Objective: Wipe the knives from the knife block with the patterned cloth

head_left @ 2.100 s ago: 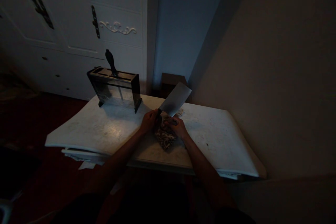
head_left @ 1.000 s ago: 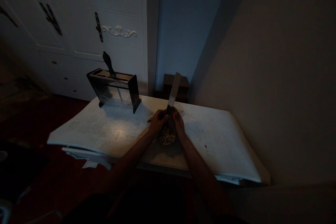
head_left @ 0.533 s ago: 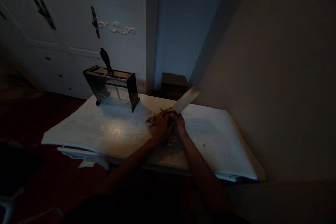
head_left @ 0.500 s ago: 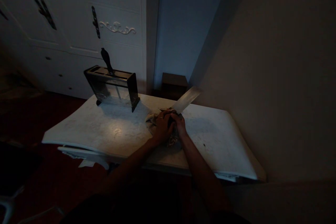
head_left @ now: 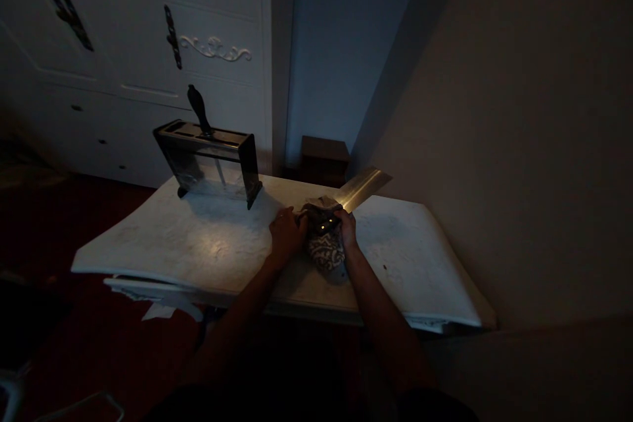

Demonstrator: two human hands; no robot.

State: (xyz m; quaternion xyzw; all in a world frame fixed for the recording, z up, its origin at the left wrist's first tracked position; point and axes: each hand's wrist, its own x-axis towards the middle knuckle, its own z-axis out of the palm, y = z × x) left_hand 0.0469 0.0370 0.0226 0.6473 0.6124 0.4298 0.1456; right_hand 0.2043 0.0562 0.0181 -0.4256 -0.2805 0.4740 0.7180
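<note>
A cleaver points away to the right, its broad blade point(head_left: 364, 188) catching a streak of light. Its dark riveted handle point(head_left: 327, 222) lies against a patterned cloth point(head_left: 326, 254), which bunches around and beneath it. My right hand point(head_left: 348, 229) is closed at the handle's blade end, gripping the cleaver with cloth around it. To the left, my left hand point(head_left: 287, 235) pinches the cloth's left side. Its fingertips are partly hidden by dim light. Both hands are above the white table point(head_left: 188, 237).
A knife block point(head_left: 205, 138) with clear sides stands on the table's back left, a black-handled tool point(head_left: 198, 109) upright in it. Behind are a white cabinet point(head_left: 217, 86) and a small brown box point(head_left: 324, 153). A wall point(head_left: 494, 145) rises on the right.
My left hand has moved left off the handle to the cloth's side, exposing the handle and its rivets. More patterned cloth shows below, and the blade has shifted slightly right.
</note>
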